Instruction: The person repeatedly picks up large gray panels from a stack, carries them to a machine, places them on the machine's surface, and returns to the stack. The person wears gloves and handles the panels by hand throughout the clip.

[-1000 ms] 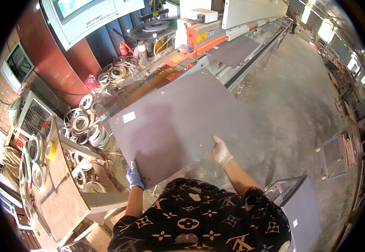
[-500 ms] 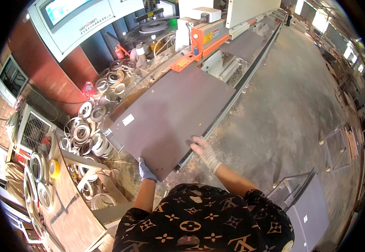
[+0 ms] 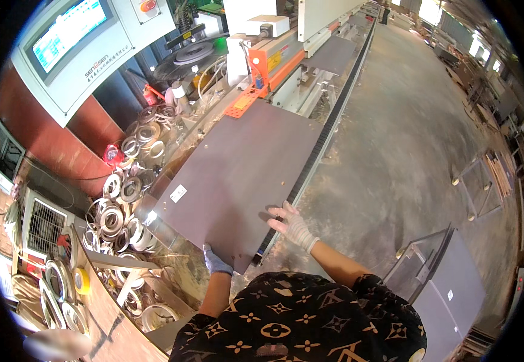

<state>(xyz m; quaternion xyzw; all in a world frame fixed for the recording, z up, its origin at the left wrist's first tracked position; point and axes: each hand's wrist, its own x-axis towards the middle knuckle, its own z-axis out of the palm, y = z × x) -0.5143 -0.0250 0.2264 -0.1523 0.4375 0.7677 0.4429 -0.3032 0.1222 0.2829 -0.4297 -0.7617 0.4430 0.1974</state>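
A large dark brown-grey panel (image 3: 244, 160) lies flat on the machine's infeed, with a small white label (image 3: 178, 193) on its top and a few small holes. My left hand (image 3: 216, 260), in a blue-grey glove, grips the panel's near end at the left of its near corner; the fingers under the edge are hidden. Over the right edge rests my right hand (image 3: 293, 225) in a whitish glove, its fingers apart and touching the panel beside the black rail (image 3: 315, 160). The panel's far end reaches an orange guide plate (image 3: 242, 104) on the machine.
Rolls of edging strip (image 3: 111, 220) are heaped left of the panel. A wooden board (image 3: 117, 332) with a yellow tape roll (image 3: 81, 281) stands at the near left. More grey panels (image 3: 449, 295) lie at the lower right. A control screen (image 3: 69, 39) hangs at the upper left.
My view has shifted, so the machine sits further left in the picture. Both hands stay on the same panel edges; the left wrist has tilted slightly. I cannot tell whether the panel slid.
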